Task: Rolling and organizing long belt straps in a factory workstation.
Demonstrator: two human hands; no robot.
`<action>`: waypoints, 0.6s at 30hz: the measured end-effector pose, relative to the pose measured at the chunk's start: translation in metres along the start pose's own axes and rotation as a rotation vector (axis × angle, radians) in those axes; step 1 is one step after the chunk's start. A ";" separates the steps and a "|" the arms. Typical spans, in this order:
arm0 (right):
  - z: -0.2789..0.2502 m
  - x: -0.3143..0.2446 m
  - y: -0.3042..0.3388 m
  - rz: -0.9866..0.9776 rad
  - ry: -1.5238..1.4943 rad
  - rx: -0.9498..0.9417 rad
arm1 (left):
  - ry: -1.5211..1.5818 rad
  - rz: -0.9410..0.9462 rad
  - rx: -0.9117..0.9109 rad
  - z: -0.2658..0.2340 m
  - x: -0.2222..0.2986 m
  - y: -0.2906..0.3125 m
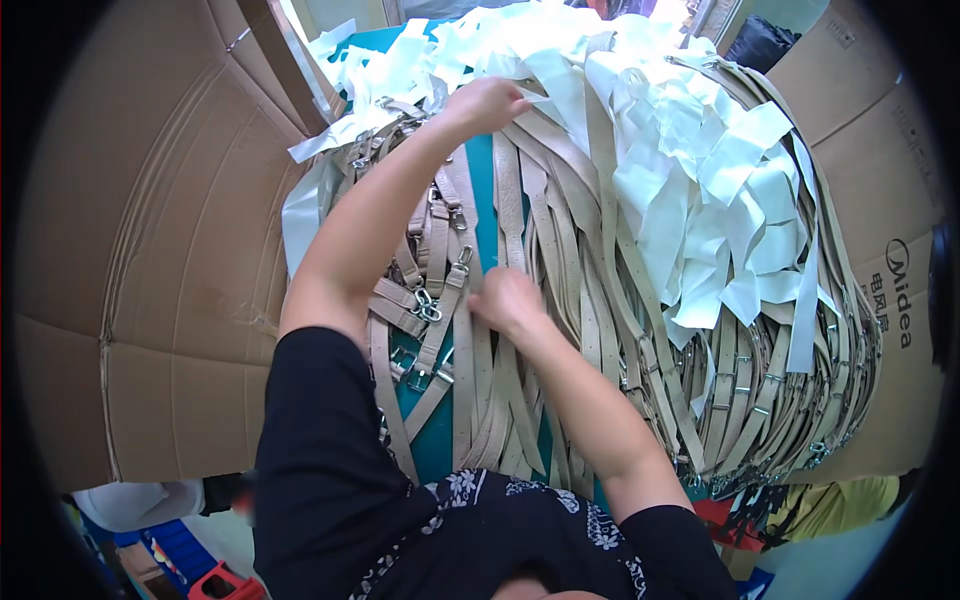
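Observation:
My left hand [487,105] reaches to the far part of the table, its fingers closed beside a thin white sliver among the white strips [555,85]; what they pinch is not clear. Nearer to me, slightly blurred, my right hand [508,300] is curled over long beige leather-like straps [485,375], fingertips close together; what is in them is hidden. Many such straps lie lengthwise, some punched with holes. To the left of the right hand are shorter straps with metal clasps [427,305] and buckles [405,365].
White sheet-like strips [740,190] are heaped over a thick bundle of buckled straps [750,400] on the right. Cardboard walls [190,250] flank the teal tabletop [435,440]. Below on the left are a blue bin [165,555] and a red one [225,583].

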State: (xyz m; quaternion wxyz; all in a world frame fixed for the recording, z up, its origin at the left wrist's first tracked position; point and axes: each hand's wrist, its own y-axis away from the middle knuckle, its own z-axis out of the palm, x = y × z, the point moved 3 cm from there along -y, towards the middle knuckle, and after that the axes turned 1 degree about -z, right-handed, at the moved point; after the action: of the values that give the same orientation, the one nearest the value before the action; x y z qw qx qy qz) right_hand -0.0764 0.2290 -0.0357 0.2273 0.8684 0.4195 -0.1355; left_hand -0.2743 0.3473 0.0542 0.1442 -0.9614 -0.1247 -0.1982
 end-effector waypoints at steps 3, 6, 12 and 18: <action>-0.006 0.018 -0.002 0.044 -0.018 0.099 | 0.079 -0.083 -0.086 -0.014 -0.005 0.078; -0.002 0.031 -0.003 0.022 -0.030 0.137 | 0.036 0.223 -0.131 0.024 -0.009 0.159; -0.008 0.043 0.008 0.197 -0.249 0.003 | -0.358 0.239 0.102 0.021 -0.022 0.199; 0.001 0.054 0.032 0.356 -1.817 -0.213 | -0.434 -0.421 -0.078 0.030 -0.035 0.123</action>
State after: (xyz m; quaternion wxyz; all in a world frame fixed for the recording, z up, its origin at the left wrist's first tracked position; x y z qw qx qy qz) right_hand -0.0178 0.2468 -0.0508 0.5642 0.4554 -0.0486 -0.6870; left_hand -0.2588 0.2366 -0.0153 0.0329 -0.9391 -0.3416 -0.0184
